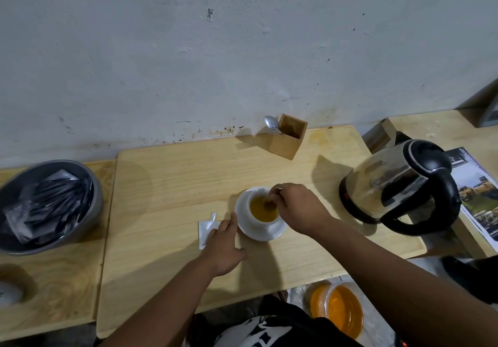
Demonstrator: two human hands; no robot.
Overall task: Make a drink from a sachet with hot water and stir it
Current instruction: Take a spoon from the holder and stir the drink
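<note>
A white cup [258, 222] holding orange-yellow liquid stands on a white saucer [277, 232] in the middle of the wooden table [175, 179]. My right hand [299, 208] hovers over the cup's right rim, fingers pinched on a spoon [269, 204] whose bowl dips into the drink. My left hand [223, 247] rests flat on the table, its fingertips touching the saucer's left edge and lying partly over a torn white sachet [206, 229]. The steel and black electric kettle [398, 185] stands to the right.
A wooden holder [292, 138] with a spoon [271, 123] sits by the wall. A grey bowl [91, 185] full of dark sachets is at the left. Magazines [479, 193] lie beyond the kettle. An orange-filled tub [336, 310] sits below the table's front edge.
</note>
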